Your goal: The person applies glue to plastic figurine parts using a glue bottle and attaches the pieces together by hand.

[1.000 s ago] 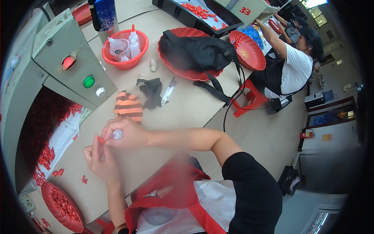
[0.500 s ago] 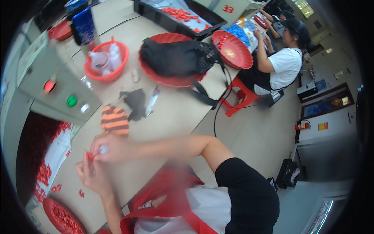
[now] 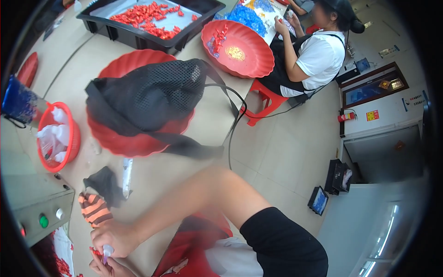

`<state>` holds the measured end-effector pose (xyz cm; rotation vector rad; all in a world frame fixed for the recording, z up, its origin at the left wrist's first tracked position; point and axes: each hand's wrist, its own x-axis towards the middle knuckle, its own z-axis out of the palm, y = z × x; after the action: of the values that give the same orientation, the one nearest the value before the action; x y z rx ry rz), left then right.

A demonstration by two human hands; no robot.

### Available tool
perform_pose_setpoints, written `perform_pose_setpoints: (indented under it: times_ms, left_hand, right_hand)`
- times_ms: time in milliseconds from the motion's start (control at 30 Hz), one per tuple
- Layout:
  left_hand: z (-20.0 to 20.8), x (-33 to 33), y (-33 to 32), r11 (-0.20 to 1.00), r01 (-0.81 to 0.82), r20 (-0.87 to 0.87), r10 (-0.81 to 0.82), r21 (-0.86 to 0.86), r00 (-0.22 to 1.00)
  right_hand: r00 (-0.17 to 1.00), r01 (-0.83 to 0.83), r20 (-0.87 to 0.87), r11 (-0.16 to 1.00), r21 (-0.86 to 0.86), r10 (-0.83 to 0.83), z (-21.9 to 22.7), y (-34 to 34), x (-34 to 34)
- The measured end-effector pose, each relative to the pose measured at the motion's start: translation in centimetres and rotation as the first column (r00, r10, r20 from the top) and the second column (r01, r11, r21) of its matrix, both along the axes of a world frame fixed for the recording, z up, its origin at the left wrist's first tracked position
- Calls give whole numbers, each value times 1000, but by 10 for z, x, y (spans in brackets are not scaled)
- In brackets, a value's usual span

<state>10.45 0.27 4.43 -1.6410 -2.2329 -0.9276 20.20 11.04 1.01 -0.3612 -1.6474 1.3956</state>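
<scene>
My right hand [image 3: 117, 236] is closed around a small translucent squeeze bottle [image 3: 108, 251] at the lower left. Just below it, my left hand [image 3: 108, 268] pinches a small red piece [image 3: 95, 251] between its fingers, close against the bottle. The lower part of my left hand runs out of the picture. An orange-and-brown striped cloth [image 3: 95, 210] lies beyond my right hand. Past it are a crumpled dark cloth [image 3: 102, 183] and a slim white tool or tube [image 3: 127, 177].
A red plate [image 3: 124, 62] holds a black mesh bag [image 3: 152, 94]. At left stand a red basket [image 3: 73, 138] of plastic bottles and a machine [image 3: 32, 203] with buttons. Farther off are a black tray [image 3: 134, 40] of red pieces, a red bowl [image 3: 249, 57] and a seated co-worker [image 3: 318, 57].
The view has swung to the right, so everything sits farther left and my hands lower in the picture. Both hands stay together at the red piece and the bottle.
</scene>
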Motion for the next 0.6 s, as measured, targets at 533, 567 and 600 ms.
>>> perform_pose_setpoints:
  times_ms: [533,567,600]
  left_hand:
    - [-1,9,21,994,-8,178,-11,105,984]
    - [-1,10,22,996,-10,166,-5,89,986]
    - [0,10,25,997,-10,155,-1,76,988]
  right_hand:
    - [996,63,-63,998,-9,-64,-7,11,-13]
    - [998,49,-28,999,-10,-49,-6,13,-11]
    - [999,38,9,999,-8,-38,-5,15,-9]
